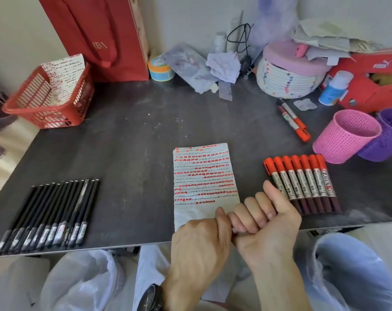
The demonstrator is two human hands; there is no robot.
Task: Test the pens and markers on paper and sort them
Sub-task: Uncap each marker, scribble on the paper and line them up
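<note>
— Well, we see both hands meeting at the near edge of the table [134, 135], six o'clock from the paper [204, 176]. What have we got?

— We've got the left hand [197, 239] and the right hand [264, 223] curled into fists, knuckles touching. Whether they clutch anything between them, we cannot tell; the fingers hide it.

— And the paper?

— Flat at the centre, covered in rows of red dashes, its near corner under the left hand.

— The sorting?

— At three o'clock we count seven red markers [302, 185] side by side, caps pointing away. At eight o'clock, a neat row of black pens [49, 214]. Two loose markers [292, 118] lie at one o'clock, the pink cup [347, 135] and purple cup [385, 135] touching at two, the red basket [49, 97] at ten.
</note>
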